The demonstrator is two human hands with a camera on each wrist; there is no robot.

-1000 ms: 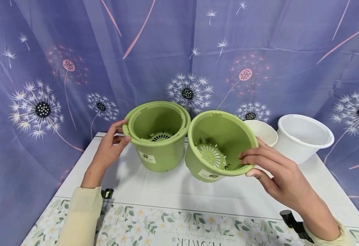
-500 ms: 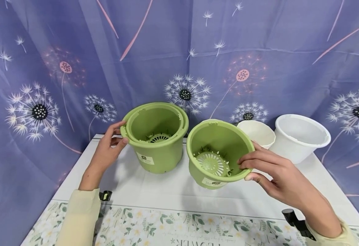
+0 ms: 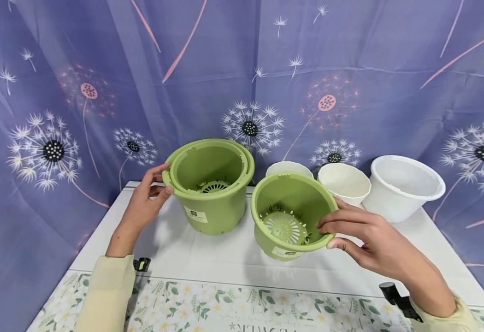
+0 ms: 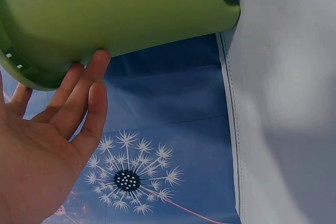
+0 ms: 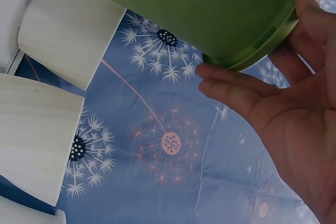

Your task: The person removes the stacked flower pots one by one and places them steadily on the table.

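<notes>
In the head view, my right hand grips the rim of a green plastic pot, fingers inside and thumb outside. The pot has a slotted base and a pale label, and its mouth tilts toward me close over the white tabletop. Left of it stands another green pot with a matching pot nested inside. Fingertips of my left hand rest against the left side of their rims. The left wrist view shows those fingers fairly straight, with tips touching under the rim.
Behind the held pot stand a partly hidden cream pot and a cream faceted pot. A white pot sits at the right. A purple dandelion curtain hangs behind, and a floral cloth covers the table's front.
My right hand has lowered the green pot toward the tabletop, uncovering more of the cream pots behind. My left hand and the nested pots have stayed in place.
</notes>
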